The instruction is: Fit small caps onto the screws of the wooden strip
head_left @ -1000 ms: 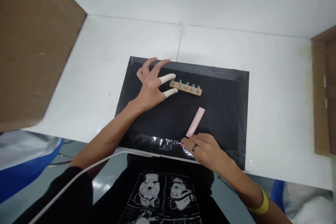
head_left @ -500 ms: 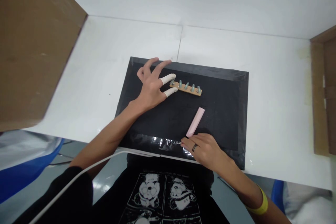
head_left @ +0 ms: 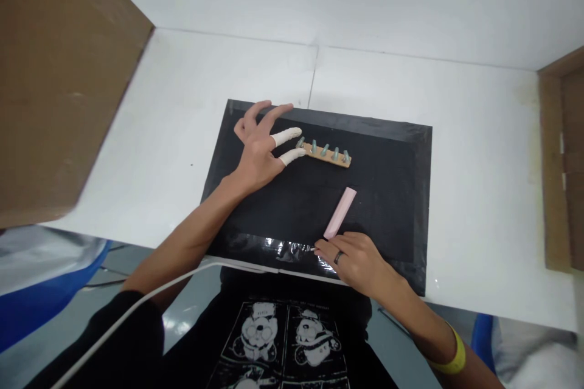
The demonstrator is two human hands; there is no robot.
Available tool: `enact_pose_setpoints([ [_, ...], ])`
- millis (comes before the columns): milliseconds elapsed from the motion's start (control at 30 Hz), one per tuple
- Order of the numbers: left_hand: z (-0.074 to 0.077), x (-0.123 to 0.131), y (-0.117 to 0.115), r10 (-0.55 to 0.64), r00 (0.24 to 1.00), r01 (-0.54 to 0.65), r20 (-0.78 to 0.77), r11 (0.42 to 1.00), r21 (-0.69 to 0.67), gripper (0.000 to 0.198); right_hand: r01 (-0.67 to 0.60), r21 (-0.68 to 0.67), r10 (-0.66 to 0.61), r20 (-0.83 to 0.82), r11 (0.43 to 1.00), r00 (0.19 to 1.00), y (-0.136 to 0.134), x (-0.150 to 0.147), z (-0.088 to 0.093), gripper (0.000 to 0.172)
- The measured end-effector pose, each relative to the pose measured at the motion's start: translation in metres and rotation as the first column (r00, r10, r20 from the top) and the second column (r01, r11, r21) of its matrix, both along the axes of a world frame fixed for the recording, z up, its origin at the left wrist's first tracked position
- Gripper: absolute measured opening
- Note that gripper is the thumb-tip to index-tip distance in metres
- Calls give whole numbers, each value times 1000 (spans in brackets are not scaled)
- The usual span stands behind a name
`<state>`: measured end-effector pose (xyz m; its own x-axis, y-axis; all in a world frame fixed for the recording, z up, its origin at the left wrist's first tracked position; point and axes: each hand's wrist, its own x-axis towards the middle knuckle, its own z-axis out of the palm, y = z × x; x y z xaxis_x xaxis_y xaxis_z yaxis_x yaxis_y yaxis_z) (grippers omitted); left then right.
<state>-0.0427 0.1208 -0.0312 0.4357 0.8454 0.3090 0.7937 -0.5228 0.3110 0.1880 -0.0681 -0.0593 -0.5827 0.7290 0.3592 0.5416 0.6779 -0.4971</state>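
Note:
My left hand [head_left: 259, 155] reaches over the black mat [head_left: 274, 206], its fingers spread. White finger covers wrap its thumb and index finger. The two covered tips are apart at the left end of a narrow tan strip [head_left: 325, 155]; whether they touch it I cannot tell. Several glossy grey-green, nail-shaped pieces [head_left: 336, 153] stand in a row on that strip. At the mat's near edge my right hand [head_left: 358, 260], with a dark ring, is closed in a pinch on a thin stick [head_left: 313, 249]. Only its short pale end shows; the fingers hide the rest. A pink bar [head_left: 340, 213] lies just beyond the right fingers.
The mat lies on a white table [head_left: 474, 213]. Brown cardboard panels [head_left: 68, 85] stand at the left and right sides, with a white wall behind. A white cable [head_left: 182, 276] runs across my left forearm and along the table's front edge.
My left hand has shifted slightly left, its covered fingertips drawing back from the strip's end. My right hand, the strip and the pink bar have hardly moved.

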Motion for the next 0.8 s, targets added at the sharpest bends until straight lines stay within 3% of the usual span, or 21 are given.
enact_pose_setpoints([
  [567,1,-6,-1,-52,998,51,21,997,52,34,-6,-20,6,13,1000,1000,0,0,1,13],
  [800,10,1,-8,-120,992,121,-23,992,38,40,-4,-14,4,-5,1000,1000,2,0,2,13],
])
